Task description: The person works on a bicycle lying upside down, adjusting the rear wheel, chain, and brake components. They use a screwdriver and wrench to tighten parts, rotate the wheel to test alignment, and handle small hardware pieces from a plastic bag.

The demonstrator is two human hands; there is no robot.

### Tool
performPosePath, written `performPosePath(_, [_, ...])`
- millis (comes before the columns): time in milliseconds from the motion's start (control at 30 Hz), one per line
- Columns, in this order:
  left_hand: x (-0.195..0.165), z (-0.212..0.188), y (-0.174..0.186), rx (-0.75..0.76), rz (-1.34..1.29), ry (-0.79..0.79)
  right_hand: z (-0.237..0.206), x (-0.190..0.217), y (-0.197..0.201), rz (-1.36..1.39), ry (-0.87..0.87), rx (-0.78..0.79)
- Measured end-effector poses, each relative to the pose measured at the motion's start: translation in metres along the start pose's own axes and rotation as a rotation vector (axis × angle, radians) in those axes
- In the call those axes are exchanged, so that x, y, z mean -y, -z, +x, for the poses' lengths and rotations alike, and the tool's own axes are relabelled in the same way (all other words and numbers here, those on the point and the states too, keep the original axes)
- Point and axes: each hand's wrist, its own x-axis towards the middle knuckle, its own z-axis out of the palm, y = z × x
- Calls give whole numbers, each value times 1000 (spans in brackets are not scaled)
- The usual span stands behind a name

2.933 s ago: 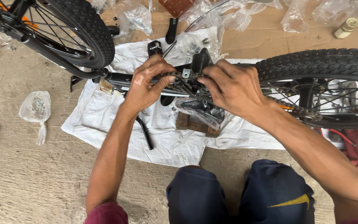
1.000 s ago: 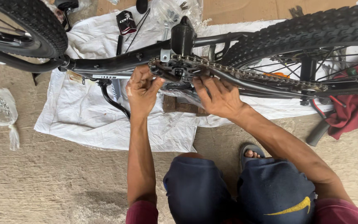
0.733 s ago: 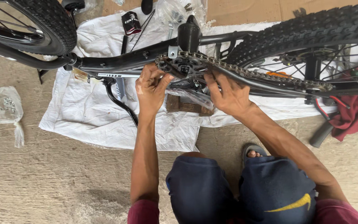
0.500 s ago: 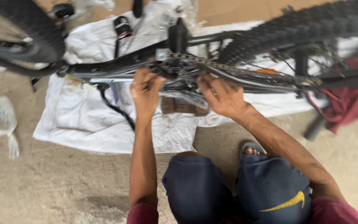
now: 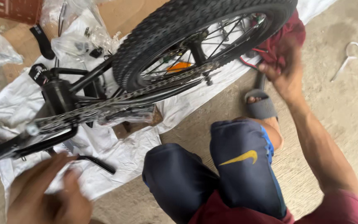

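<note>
We reach our right hand [image 5: 284,76] to the far right and pinch the red cloth [image 5: 284,35] beside the rear wheel [image 5: 154,39]. Our left hand [image 5: 48,195], blurred near left, sits below the chain [image 5: 104,105]; its fingers we cannot tell.

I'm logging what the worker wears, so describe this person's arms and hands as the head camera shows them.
Both hands are bare: no gloves, rings or watch show. The left hand is motion-blurred at the lower left, so fine detail cannot be told. The right hand leads to a bare forearm with a short maroon sleeve at the upper arm. No left sleeve shows in the frame.
</note>
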Motion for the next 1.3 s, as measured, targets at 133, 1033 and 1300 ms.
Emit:
performPosePath(133, [-59,54,-73,154,3,-41,79,1,4,-139,-1,172])
performPosePath(1033, [-118,-62,-225,72,-126,671,39,-258,86,-1109,-196,471])
performPosePath(1300, [-117,-31,-234,63,-172,482,125,-251,102,-1201,77,211])
